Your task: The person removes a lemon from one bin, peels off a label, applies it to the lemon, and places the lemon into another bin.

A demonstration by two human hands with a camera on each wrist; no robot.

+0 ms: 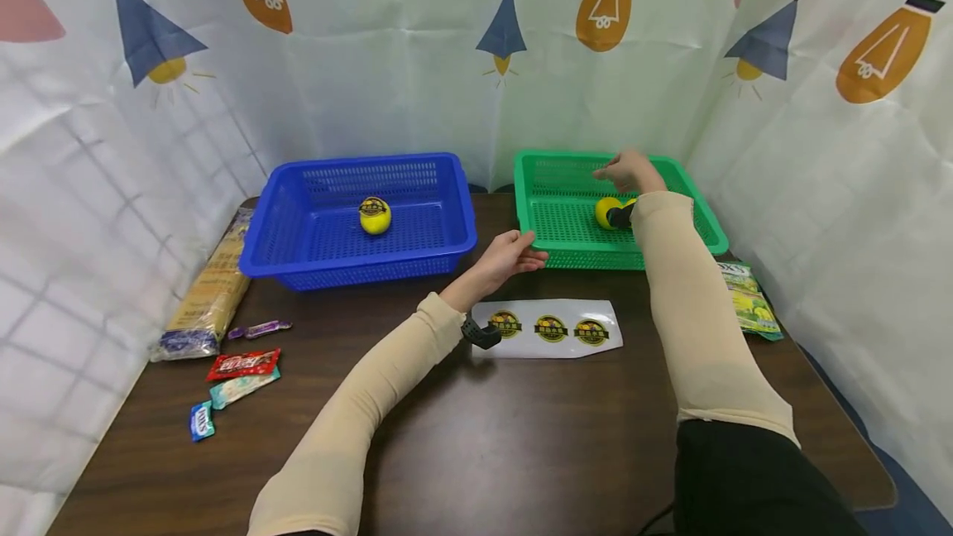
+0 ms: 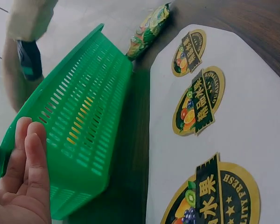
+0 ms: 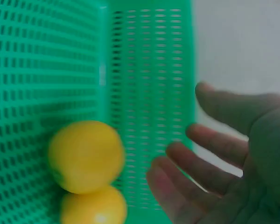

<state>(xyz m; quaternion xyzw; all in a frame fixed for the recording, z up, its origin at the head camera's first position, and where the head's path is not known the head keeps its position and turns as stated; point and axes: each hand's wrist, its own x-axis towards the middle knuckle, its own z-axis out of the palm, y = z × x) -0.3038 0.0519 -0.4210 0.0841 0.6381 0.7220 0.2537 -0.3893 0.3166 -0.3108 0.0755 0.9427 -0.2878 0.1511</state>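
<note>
1. Right hand (image 1: pixel 629 172): fingers spread, empty, above two lemons (image 3: pixel 86 156) lying in green basket (image 1: pixel 566 230).
2. Left hand (image 1: pixel 514 253): relaxed, fingertips at basket's near corner, seemingly steadying it.
3. Sticker sheet (image 1: pixel 554 327): flat before basket, within reach.

1. A dark wooden table (image 1: pixel 462 437) carries everything.
2. A green basket (image 1: pixel 566 256) stands on it, its near wall touching the left fingers (image 1: pixel 530 248).
3. A blue basket (image 1: pixel 350 265) stands to the left of those fingers.
4. A white sticker sheet (image 1: pixel 606 317) lies just nearer than them.
5. A noodle packet (image 1: pixel 212 288) and small snack packets (image 1: pixel 241 364) lie far to their left.
6. A green packet (image 1: pixel 752 303) lies to the right, nearer than the right fingers (image 1: pixel 606 172).
</note>
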